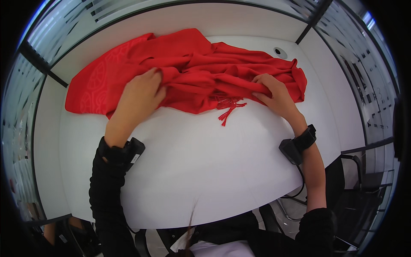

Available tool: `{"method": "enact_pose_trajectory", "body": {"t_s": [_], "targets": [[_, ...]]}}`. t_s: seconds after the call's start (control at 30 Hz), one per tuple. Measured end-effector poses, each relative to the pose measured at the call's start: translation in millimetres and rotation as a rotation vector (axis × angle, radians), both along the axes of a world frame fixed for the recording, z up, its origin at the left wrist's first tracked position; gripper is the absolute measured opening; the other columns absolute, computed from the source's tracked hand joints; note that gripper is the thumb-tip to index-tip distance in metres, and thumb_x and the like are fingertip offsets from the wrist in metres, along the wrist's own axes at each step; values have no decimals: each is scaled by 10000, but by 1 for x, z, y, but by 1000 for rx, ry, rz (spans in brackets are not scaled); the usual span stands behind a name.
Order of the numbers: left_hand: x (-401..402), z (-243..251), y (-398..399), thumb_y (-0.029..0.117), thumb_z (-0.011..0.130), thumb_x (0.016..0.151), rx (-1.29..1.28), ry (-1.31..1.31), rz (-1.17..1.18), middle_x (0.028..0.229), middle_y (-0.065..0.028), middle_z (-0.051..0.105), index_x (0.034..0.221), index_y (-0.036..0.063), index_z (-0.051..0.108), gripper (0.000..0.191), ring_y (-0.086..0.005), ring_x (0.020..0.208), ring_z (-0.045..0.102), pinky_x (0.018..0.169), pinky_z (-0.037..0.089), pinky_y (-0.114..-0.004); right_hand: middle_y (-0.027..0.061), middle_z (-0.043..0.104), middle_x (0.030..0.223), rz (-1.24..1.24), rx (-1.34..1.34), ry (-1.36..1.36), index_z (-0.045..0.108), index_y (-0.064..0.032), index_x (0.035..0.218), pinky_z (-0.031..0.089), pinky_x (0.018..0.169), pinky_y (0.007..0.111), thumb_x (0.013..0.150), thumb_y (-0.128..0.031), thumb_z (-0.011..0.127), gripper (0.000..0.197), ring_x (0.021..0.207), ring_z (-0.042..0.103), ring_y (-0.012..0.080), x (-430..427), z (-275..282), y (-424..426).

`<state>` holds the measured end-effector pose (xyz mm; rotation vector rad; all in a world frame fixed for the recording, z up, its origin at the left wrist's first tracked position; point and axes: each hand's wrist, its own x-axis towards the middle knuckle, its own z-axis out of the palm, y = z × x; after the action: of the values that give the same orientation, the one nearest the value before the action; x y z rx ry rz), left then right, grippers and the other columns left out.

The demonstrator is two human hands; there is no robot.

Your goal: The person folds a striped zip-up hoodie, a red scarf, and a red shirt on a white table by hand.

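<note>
A red fringed scarf (179, 61) lies bunched in loose folds across the far half of a white table (205, 160). A paler ring-like pattern shows on its left part, which spreads flatter. Near the middle of its front edge, red tassels (226, 106) hang onto the tabletop. My left hand (141, 93) grips a fold left of centre, with its fingertips partly hidden by the cloth. Over on the right, my right hand (273, 94) pinches the front fold between thumb and fingers.
White partition panels (250, 22) with glazed tops surround the table's back and sides. A round cable grommet (280, 53) sits at the back right. Black devices are strapped to both wrists, and a cable (301, 183) hangs from the right one. A black chair (356, 199) stands at the lower right.
</note>
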<state>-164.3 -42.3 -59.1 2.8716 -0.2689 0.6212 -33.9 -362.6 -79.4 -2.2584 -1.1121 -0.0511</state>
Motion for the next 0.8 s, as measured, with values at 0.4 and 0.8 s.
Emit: {"method": "enact_pose_trajectory", "body": {"t_s": [0.4, 0.8], "targets": [[-45, 44, 200, 137, 494, 865, -1170, -950, 371, 981, -163, 612, 957, -56, 575, 228, -230, 871, 610, 770, 488, -299, 161, 613, 880, -982, 249, -387, 530, -35, 952, 456, 749, 356, 788, -99, 544, 177, 836, 601, 313, 75, -7, -148], [-38, 60, 146, 129, 564, 829, -803, -481, 402, 994, -102, 604, 1041, -15, 581, 257, -185, 907, 576, 820, 442, -284, 121, 523, 1127, -596, 192, -496, 530, -47, 1030, 399, 914, 337, 764, -32, 561, 268, 1070, 508, 262, 52, 23, -102]]}}
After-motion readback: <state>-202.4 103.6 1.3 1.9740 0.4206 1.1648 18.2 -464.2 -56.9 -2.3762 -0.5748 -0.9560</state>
